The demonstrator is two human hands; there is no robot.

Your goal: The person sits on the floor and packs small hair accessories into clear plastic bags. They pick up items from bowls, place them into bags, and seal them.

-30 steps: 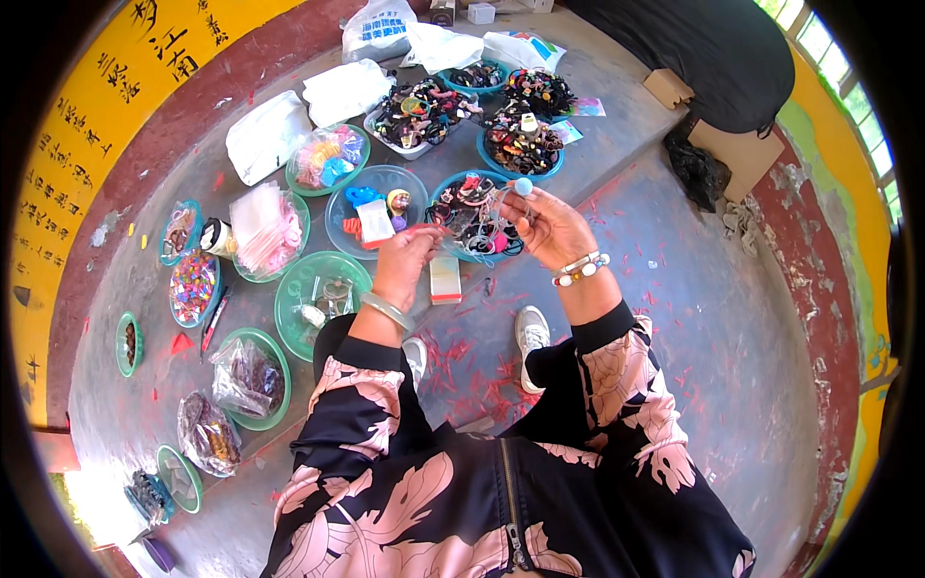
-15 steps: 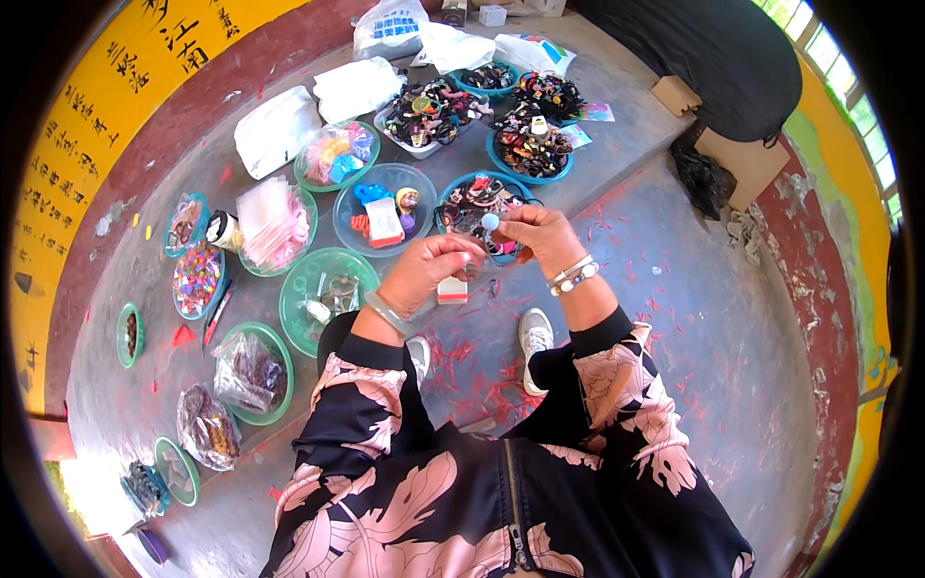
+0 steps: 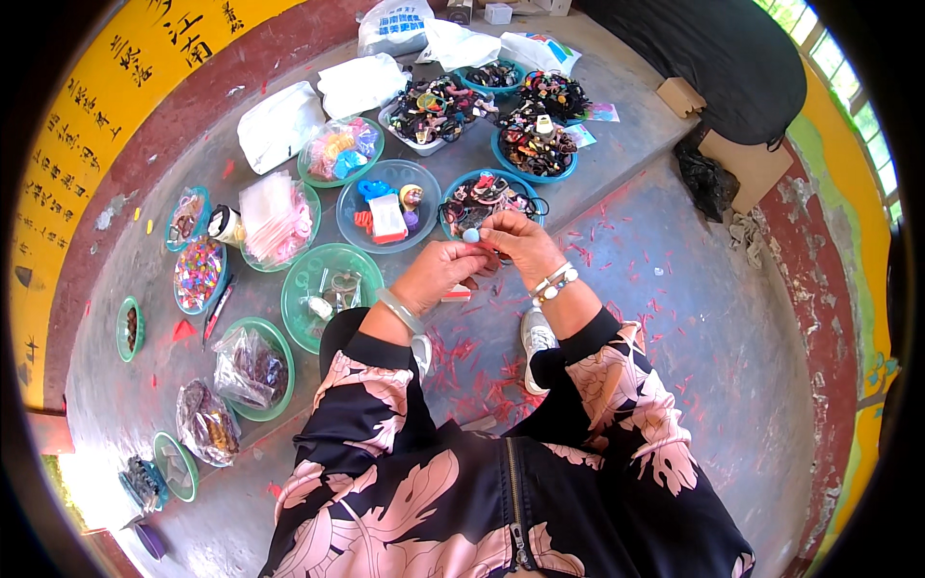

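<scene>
In front of me a small pale blue round piece (image 3: 471, 235) is pinched in the fingertips of my right hand (image 3: 528, 252). My left hand (image 3: 436, 276) meets it from the left, thumb and fingers pressed together close under the round piece; whatever it grips is hidden. Just beyond both hands stands a blue basin of hair ties (image 3: 487, 195), dark with pink bits. A small red and white box (image 3: 457, 293) lies below my fingers, partly covered. Left of my left wrist is a green basin (image 3: 301, 279) with a few small clear and white things in it.
A clear bowl (image 3: 353, 234) holds a box and colourful pieces. Basins of dark hair ties (image 3: 536, 146), a bowl of coloured beads (image 3: 199, 276) and white bags (image 3: 279, 127) stand around on the raised ledge. Red scraps (image 3: 482, 371) litter the floor by my shoes.
My hands have come together, and the right one has moved left and slightly down with the round piece. My left fingers, looser before, now close beside it.
</scene>
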